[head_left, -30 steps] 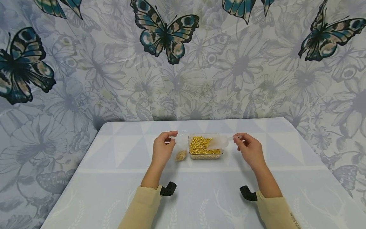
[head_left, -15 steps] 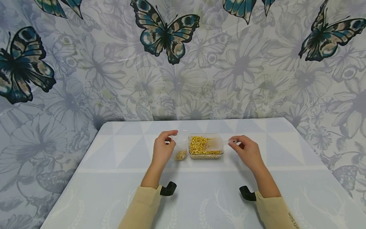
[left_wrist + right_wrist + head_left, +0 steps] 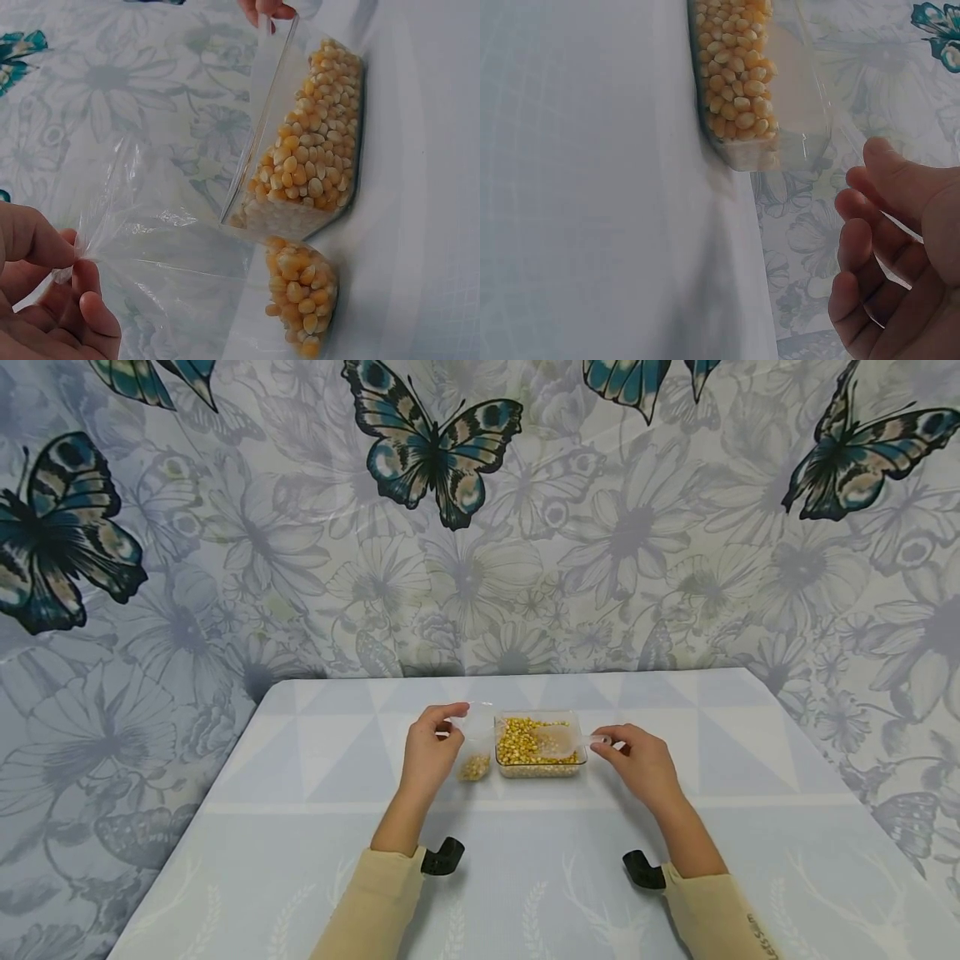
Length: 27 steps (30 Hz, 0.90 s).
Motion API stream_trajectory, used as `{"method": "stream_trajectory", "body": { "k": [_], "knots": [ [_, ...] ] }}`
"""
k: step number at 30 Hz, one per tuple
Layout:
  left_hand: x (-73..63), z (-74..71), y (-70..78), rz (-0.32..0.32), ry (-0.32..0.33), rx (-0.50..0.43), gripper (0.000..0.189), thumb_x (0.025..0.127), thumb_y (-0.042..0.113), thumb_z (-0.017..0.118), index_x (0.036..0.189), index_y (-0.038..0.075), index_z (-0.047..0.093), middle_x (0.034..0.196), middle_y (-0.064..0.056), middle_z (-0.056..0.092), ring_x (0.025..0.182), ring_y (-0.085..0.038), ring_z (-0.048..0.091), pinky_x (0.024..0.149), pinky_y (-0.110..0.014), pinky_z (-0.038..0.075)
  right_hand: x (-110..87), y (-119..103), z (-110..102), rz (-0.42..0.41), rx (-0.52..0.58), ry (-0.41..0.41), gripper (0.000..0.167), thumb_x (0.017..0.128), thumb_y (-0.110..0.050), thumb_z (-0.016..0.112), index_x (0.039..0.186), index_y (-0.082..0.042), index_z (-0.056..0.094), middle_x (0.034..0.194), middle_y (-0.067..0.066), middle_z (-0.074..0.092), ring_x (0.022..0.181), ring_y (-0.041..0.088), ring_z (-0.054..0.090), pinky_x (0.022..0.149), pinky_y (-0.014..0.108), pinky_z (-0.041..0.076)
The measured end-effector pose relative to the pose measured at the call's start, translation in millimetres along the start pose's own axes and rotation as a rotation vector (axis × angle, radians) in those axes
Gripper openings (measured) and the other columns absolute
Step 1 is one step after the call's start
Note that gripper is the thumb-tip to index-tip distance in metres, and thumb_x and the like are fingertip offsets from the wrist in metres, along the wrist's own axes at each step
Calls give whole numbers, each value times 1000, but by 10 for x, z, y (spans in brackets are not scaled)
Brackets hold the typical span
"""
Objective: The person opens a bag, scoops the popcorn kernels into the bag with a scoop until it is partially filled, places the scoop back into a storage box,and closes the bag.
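My left hand pinches the gathered top of a clear plastic bag and holds it up. Yellow corn kernels fill the bag's lower end, which rests on the table. Close by on its right stands a clear rectangular container partly filled with corn kernels. My right hand pinches the handle of a translucent scoop from the right side. In the head view the scoop's bowl lies within the container's rim, over the kernels at its right half. The right wrist view shows the container's end wall, with thumb and fingers beside it.
The table has a pale patterned cover with triangles and leaf prints. Behind it hangs a floral cloth with large butterflies. Black wrist mounts stick out near both sleeves.
My right hand has moved left and slightly nearer, bringing the scoop from above the container's right edge down into it. My left hand stays nearly still with the bag.
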<state>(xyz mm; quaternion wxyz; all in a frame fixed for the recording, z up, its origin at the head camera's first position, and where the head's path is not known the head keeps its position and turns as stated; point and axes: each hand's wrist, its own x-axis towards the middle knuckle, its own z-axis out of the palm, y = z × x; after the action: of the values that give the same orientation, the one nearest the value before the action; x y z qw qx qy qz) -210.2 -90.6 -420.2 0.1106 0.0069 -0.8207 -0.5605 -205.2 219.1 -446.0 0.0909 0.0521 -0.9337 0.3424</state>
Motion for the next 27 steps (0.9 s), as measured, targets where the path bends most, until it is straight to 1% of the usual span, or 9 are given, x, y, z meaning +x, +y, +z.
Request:
{"method": "stream_trajectory", "body": {
  "k": [5,8,13,20,23,27],
  "knots": [
    [-11,1,2,1,-9,6,40,89,-1,55,119,17,73,116,-2,68,94,-20,61,84,-34,51,14,59,-34,51,76,0,27,92,-25,71,117,-14,71,101,9,70,68,16,57,53,25,45],
    [-10,2,6,1,-11,-5,39,88,-1,55,119,16,73,115,-2,69,94,-21,61,84,-35,51,20,79,-41,65,102,5,27,92,-24,71,117,-14,72,102,10,71,68,16,60,53,25,45],
    [-10,6,14,3,-15,-6,40,88,-1,56,118,16,74,115,-1,69,93,-20,59,83,-34,51,25,84,-14,68,120,8,28,92,-25,71,118,-14,73,103,11,71,68,17,61,53,24,45],
    [-20,5,17,3,-22,-8,40,88,-1,56,119,14,73,115,-3,68,94,-20,59,84,-34,50,25,89,39,60,133,1,30,92,-27,71,119,-15,73,103,11,70,71,24,63,54,24,46],
    [-21,8,19,5,-21,-9,40,87,-2,56,119,15,73,114,-3,68,93,-20,59,83,-34,50,24,93,52,64,132,4,30,91,-27,72,119,-16,73,102,10,70,70,24,63,54,24,45],
    [-22,17,24,2,-26,-10,39,87,-2,56,119,14,73,114,-2,69,93,-21,59,84,-35,51,23,96,60,66,128,16,29,92,-28,72,117,-15,74,100,9,71,69,21,63,54,24,45]
  ]
}}
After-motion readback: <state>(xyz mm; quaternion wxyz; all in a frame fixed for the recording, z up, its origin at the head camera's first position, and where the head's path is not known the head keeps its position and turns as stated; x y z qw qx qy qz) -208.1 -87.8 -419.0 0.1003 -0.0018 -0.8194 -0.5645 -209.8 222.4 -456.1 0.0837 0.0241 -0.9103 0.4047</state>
